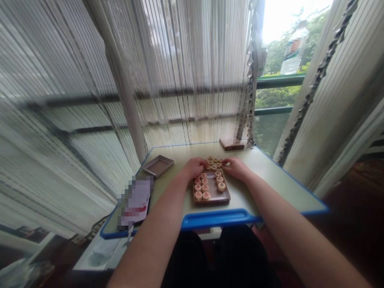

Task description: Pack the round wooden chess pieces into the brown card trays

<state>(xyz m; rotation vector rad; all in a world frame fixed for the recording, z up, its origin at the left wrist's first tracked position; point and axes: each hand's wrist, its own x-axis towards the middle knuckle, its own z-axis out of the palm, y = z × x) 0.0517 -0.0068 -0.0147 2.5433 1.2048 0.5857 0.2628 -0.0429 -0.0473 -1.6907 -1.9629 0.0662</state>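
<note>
A pile of round wooden Chinese chess pieces [213,163] lies on the table between my hands. My left hand [195,167] is at the pile's left side with its fingers curled; what they hold, if anything, is hidden. On the right edge of the pile, my right hand [235,167] has thumb and fingertips closed on a Chinese chess piece, mostly covered. Just nearer to me is a shallow box [213,201]. Red-marked pieces [205,188] stand in two columns along its left side, and dark-marked pieces [220,180] form one column along its right.
An open shallow tray [158,165] sits at the table's back left. Below it is a phone-like flat object [136,202], partly blurred out. A flat box [232,144] lies at the back right. The table [279,196] has a blue edge; curtains [192,72] hang behind it.
</note>
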